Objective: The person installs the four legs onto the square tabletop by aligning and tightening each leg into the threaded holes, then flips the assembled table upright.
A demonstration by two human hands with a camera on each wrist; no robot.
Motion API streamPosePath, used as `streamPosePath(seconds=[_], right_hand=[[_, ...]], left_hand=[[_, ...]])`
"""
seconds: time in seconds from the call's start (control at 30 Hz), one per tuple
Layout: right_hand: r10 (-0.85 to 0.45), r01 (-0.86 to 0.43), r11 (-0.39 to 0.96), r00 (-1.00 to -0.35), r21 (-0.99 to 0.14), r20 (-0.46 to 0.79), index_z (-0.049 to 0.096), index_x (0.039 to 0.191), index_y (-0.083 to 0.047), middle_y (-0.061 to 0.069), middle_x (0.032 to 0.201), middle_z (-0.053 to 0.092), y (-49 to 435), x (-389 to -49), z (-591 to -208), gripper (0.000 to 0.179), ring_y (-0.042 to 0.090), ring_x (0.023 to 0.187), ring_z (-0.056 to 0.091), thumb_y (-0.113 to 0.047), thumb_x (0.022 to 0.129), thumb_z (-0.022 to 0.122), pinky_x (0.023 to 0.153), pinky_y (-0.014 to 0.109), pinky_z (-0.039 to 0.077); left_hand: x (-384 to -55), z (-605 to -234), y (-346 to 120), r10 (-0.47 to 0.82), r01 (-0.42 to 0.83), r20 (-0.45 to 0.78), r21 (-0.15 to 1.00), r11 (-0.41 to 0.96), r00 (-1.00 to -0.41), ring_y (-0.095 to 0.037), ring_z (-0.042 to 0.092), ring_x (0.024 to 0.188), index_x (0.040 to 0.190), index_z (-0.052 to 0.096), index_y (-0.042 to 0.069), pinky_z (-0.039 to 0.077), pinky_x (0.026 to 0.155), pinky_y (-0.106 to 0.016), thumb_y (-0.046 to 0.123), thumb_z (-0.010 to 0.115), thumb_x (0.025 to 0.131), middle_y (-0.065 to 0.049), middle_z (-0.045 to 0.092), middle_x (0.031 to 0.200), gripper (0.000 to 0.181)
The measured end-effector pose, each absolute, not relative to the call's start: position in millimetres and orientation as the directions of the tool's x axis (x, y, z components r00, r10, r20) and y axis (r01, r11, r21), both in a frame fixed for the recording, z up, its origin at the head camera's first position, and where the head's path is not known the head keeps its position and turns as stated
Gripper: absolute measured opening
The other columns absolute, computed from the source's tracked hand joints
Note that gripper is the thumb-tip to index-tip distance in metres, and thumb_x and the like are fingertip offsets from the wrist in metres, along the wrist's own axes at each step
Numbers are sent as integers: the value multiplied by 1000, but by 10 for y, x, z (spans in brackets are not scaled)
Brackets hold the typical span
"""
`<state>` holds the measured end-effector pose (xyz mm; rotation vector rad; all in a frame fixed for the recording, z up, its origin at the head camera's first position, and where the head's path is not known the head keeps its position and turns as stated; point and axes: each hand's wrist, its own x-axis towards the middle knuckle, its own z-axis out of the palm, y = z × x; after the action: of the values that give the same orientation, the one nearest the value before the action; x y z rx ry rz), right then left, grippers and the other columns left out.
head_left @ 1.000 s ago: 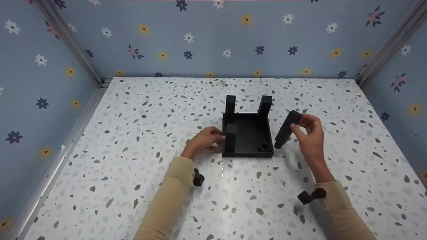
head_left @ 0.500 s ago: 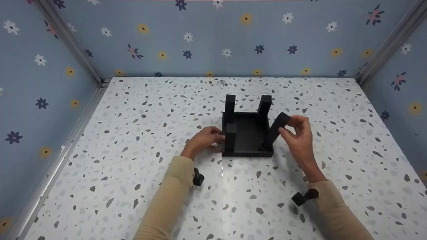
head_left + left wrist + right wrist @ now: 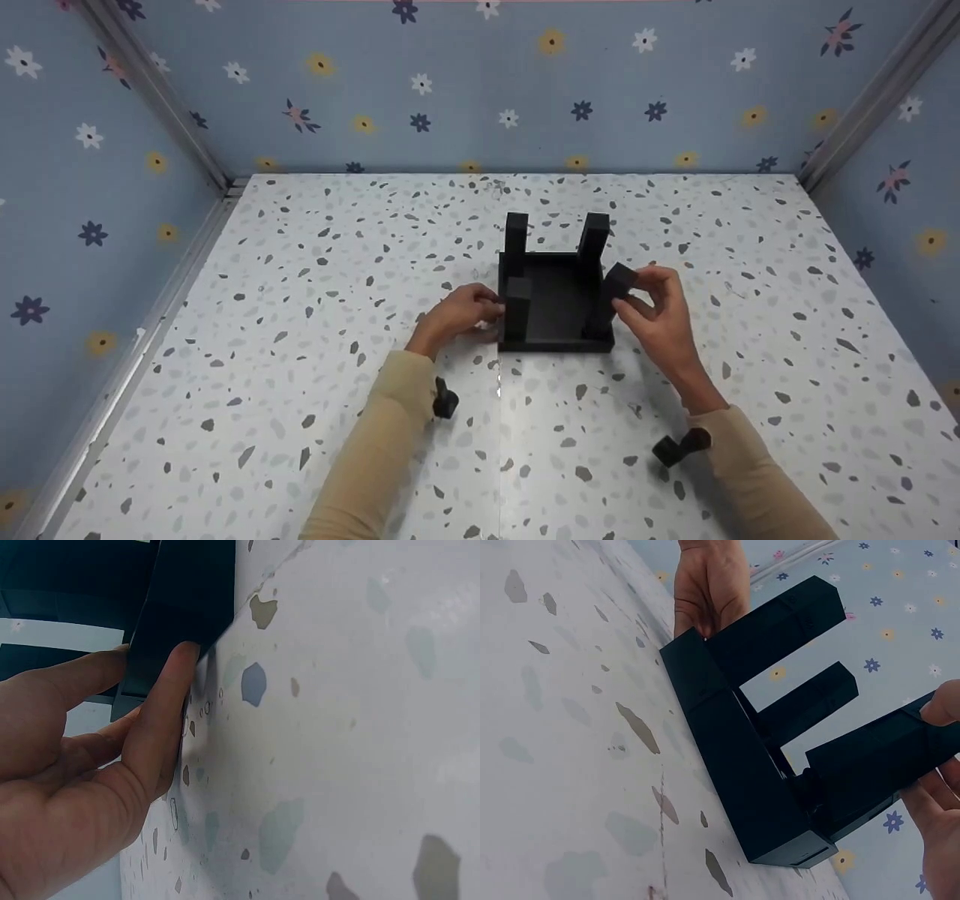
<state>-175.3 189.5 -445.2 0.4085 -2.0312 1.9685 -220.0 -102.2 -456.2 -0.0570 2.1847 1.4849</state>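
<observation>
A black square table top [image 3: 555, 346] lies upturned, its raised rim facing up. Legs stand upright at three corners: back left [image 3: 516, 240], back right [image 3: 595, 238] and front left [image 3: 517, 307]. At the left side, my left hand [image 3: 459, 311] grips the rim beside the front left leg. My right hand [image 3: 661, 315] pinches the upper part of another black leg [image 3: 616, 289] between thumb and fingers. This leg leans slightly right over the front right corner. In the right wrist view, its narrow lower end [image 3: 808, 784] meets the corner socket, with some of that end showing.
The white speckled tabletop [image 3: 315, 300] spreads around the piece. Blue flowered panels [image 3: 480, 90] stand at the back and both sides, with metal frame posts [image 3: 161, 97] in the corners. Small black devices [image 3: 679, 448] sit at both wrists.
My right hand has moved left with the leg, bringing its lower end from beside the table top to the front right socket and tilting it more upright. My left hand stays put.
</observation>
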Motion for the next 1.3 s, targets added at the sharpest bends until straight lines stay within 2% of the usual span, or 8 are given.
streamPosePath(seconds=[0.3, 0.53, 0.77, 0.9, 1.07, 1.2, 1.3], right_hand=[[-47, -439, 98, -899, -893, 436, 38, 121, 11, 8, 117, 48, 1893, -1715, -4459, 50, 17, 111, 55, 12, 80, 67, 94, 23, 51], [-53, -417, 103, -909, -903, 413, 37, 122, 10, 9, 118, 47, 1859, -1711, -4426, 49, 16, 112, 54, 11, 82, 66, 94, 23, 51], [-12, -375, 140, -926, -916, 377, 42, 124, 6, 6, 120, 48, 1844, -1720, -4386, 35, 17, 115, 51, -6, 95, 56, 97, 23, 46], [10, -342, 161, -937, -926, 348, 46, 122, 4, 12, 120, 50, 1820, -1745, -4344, 30, 16, 115, 51, -12, 97, 53, 98, 23, 44], [16, -299, 121, -953, -947, 303, 49, 120, 3, 14, 121, 52, 1793, -1771, -4307, 28, 17, 116, 52, -11, 97, 55, 98, 26, 45], [-20, -257, 18, -966, -966, 257, 51, 122, 3, 10, 121, 54, 1790, -1780, -4274, 28, 18, 115, 54, -9, 97, 53, 93, 26, 48], [-71, -246, -70, -965, -967, 251, 51, 126, 5, 11, 120, 57, 1793, -1794, -4253, 30, 20, 114, 56, -5, 97, 47, 96, 28, 49]], left_hand=[[-2196, -4567, -1021, 248, -303, -410, 876, 376, -878, -22, 60, 105, 115, 57, 4, 51, 92, -33, 15, 60, 93, -11, 64, 110, 25], [-2188, -4562, -1020, 248, -310, -412, 878, 364, -877, -21, 60, 104, 114, 57, 4, 52, 89, -31, 14, 60, 93, -11, 64, 109, 22], [-2184, -4563, -1017, 247, -329, -423, 879, 344, -872, -21, 60, 102, 114, 57, 3, 54, 85, -30, 13, 60, 93, -12, 63, 110, 23], [-2186, -4564, -1017, 251, -323, -416, 884, 339, -874, -22, 61, 103, 113, 57, 3, 55, 85, -30, 12, 60, 93, -12, 63, 109, 22], [-2186, -4574, -1018, 252, -321, -416, 883, 344, -874, -21, 60, 102, 114, 57, 4, 54, 85, -30, 13, 60, 93, -11, 63, 109, 23], [-2184, -4575, -1016, 244, -328, -420, 881, 340, -874, -20, 58, 99, 115, 56, 3, 54, 84, -29, 13, 60, 93, -10, 62, 108, 24], [-2184, -4574, -1015, 241, -334, -423, 881, 335, -873, -20, 58, 99, 116, 55, 3, 55, 83, -29, 12, 60, 93, -10, 60, 108, 25]])
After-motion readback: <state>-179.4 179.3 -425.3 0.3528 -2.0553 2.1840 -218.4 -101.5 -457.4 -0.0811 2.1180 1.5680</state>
